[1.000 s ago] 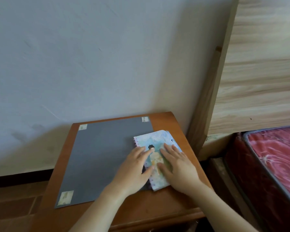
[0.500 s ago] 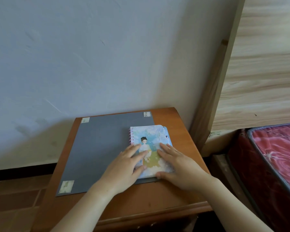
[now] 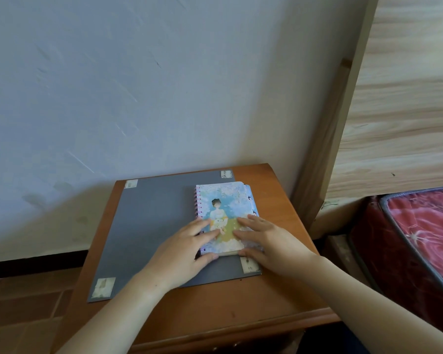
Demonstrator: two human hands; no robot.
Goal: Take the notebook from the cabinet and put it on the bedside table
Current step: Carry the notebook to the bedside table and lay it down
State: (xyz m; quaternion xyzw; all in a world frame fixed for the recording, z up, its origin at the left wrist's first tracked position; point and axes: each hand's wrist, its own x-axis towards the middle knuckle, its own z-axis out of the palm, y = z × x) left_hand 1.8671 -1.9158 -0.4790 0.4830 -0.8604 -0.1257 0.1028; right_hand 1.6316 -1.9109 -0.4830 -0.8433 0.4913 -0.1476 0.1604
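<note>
A small spiral notebook with a pale blue illustrated cover and pink rings lies flat on the right part of a grey mat on the wooden bedside table. My left hand rests on the notebook's lower left, fingers spread on the cover, thumb at the near edge. On the lower right sits my right hand, fingers on the cover and thumb against the near edge. The lower part of the cover is hidden under both hands.
The mat is taped down at its corners. A plain wall rises right behind the table. To the right stand a light wooden headboard and a red mattress. Brown floor tiles show at lower left.
The notebook has been turned from tilted to square with the mat and slid further onto it. Both hands moved along with it, staying on the cover.
</note>
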